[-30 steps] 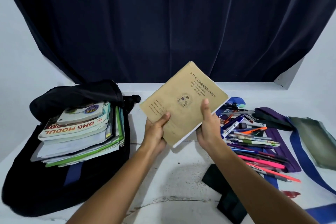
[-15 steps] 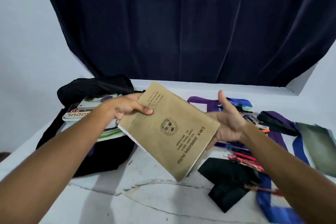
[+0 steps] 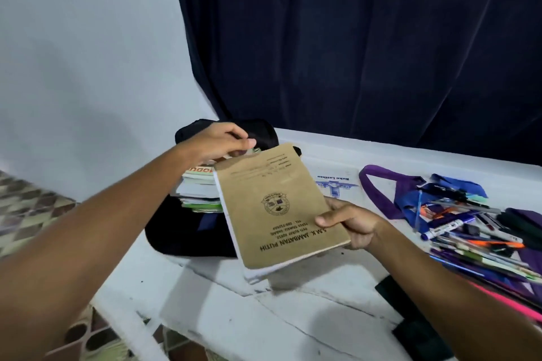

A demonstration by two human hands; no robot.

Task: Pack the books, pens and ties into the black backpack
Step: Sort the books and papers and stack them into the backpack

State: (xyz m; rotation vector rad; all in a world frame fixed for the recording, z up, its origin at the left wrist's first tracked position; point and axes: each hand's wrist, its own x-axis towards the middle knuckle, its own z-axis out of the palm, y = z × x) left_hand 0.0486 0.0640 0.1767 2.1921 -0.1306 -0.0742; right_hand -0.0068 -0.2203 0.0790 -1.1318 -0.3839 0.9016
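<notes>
Right hand (image 3: 350,224) grips the near right corner of a thin tan paper-covered exercise book (image 3: 278,205), thumb curled on top of the cover, fingers underneath. Book held tilted above the white table (image 3: 205,302); black crest and printed school name read upside down; white page edges show along its near and left sides.

Left hand (image 3: 220,141) reaches far left, fingertips pinched at the flap of the black fabric backpack (image 3: 187,231). Stack of books (image 3: 199,193) sits in the bag's mouth, partly hidden behind the tan book.

Loose pile of pens (image 3: 469,231) and purple tie (image 3: 381,187) to the right, cut off at the frame edge and blurred.
</notes>
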